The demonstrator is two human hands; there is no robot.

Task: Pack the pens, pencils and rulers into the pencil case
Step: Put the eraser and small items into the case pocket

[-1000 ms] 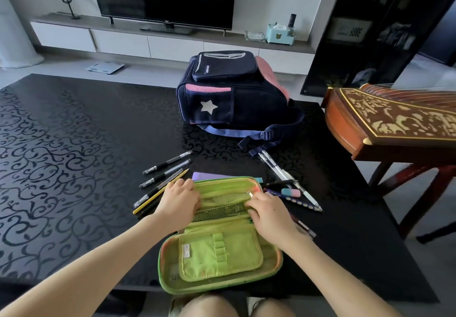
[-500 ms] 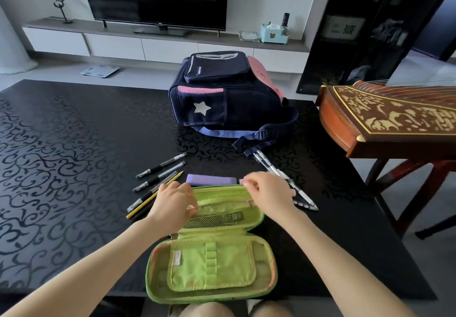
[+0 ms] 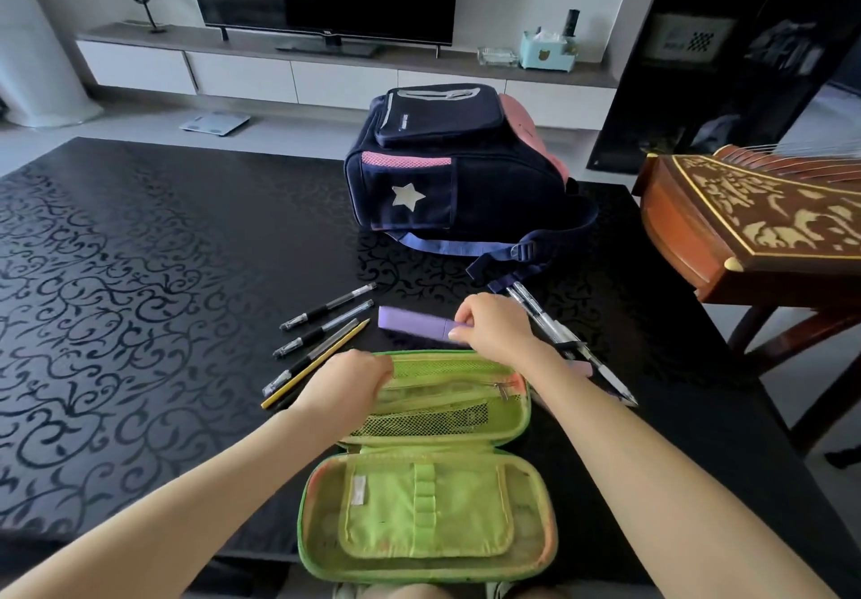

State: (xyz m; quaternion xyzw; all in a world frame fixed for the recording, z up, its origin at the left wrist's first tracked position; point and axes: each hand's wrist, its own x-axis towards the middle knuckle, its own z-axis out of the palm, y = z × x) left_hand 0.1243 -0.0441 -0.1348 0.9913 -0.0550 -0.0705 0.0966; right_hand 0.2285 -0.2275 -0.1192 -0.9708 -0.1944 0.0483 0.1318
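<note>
our right hand [image 3: 494, 332] pinches the right end of the purple ruler [image 3: 410, 321], which lies on the bench [image 3: 140, 249] just beyond the open pencil case [image 3: 433, 524]. our left hand [image 3: 347, 381] curls its fingers [image 3: 372, 365] over the case's far-left rim and grips it. we judge the ruler light, stiff and smooth. taken by one end it may swing or slip, so a hold nearer its middle looks steadier. the case is soft fabric and likely needs that steadying hand. the black pens [image 3: 326, 307] and the yellow pencil [image 3: 317, 370] fan out just left of the case. the clear pens [image 3: 545, 318] run beneath our right wrist toward the bench's right edge, and being thin and round they could roll. the backpack [image 3: 447, 169] stands farther off, leaving room to lift the ruler. the case's near half lies at the bench's near edge, so a hard push there could tip it off.
</note>
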